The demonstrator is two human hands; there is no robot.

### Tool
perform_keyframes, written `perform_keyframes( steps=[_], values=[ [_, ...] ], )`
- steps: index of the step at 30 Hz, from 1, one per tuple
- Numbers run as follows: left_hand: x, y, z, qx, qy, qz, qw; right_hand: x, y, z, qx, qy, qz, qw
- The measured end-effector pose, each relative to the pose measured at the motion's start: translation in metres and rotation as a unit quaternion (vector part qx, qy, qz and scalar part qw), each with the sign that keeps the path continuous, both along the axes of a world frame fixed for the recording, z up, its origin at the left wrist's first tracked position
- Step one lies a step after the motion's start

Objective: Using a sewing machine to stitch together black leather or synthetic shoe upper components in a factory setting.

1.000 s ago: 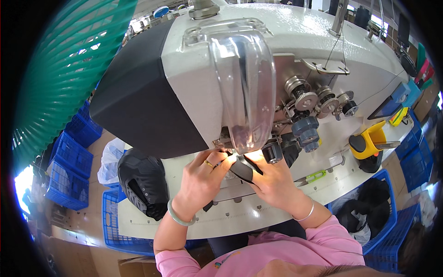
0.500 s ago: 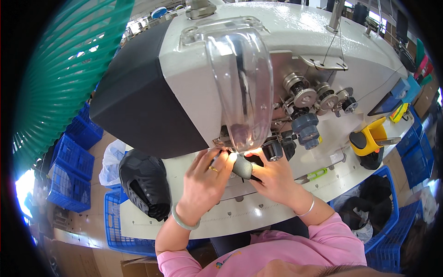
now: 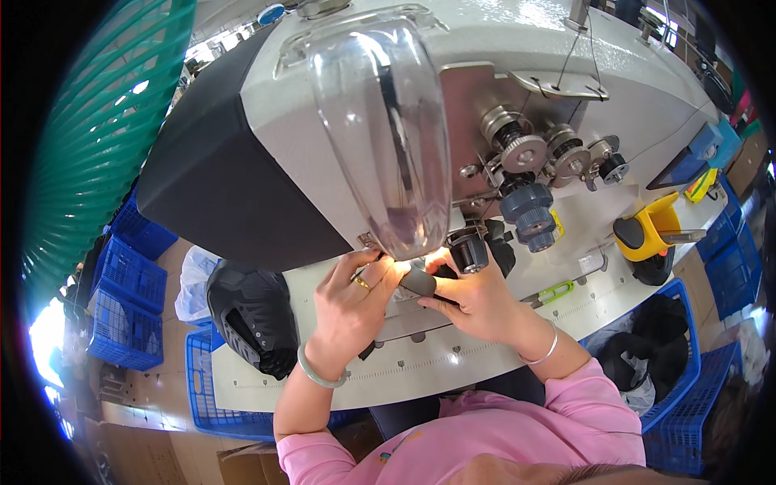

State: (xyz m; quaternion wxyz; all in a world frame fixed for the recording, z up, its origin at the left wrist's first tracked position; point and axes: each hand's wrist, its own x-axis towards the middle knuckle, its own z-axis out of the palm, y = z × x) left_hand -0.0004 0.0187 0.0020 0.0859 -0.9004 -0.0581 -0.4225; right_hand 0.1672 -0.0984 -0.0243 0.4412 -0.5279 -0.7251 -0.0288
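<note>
A small dark grey fabric piece (image 3: 418,283) lies under the needle area of a white sewing machine (image 3: 307,129). My left hand (image 3: 349,303) has its fingers bent and pressed together at the left edge of the piece. From the other side my right hand (image 3: 478,305) pinches the piece, its thumb on the near edge and its fingertips behind. A clear eye guard (image 3: 380,137) hangs above both hands and hides the needle. Light from the machine falls on the fingertips.
Black shoe uppers (image 3: 252,319) lie at the table's left. Green-handled snips (image 3: 555,292) and a yellow holder (image 3: 653,230) are on the right. Blue crates (image 3: 125,331) stand on the floor, and a blue basket (image 3: 691,364) holds dark pieces. A green fan guard (image 3: 105,129) rises at far left.
The fabric piece has turned between my hands and shows a smoother dark face instead of the ribbed one. My view has shifted closer to the machine.
</note>
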Motion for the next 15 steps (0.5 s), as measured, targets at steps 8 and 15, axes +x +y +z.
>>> perform_keyframes(
  steps=[8, 15],
  values=[
    [-0.0022, -0.0033, -0.0009, 0.022, 0.019, 0.000, 1.000, -0.0023, -0.0101, 0.0019, 0.006, -0.114, -0.083, 0.990],
    [-0.0013, -0.0025, -0.0034, 0.001, 0.026, -0.005, 1.000, 0.0004, -0.0093, 0.0028, 0.009, -0.126, -0.080, 0.989]
  ],
)
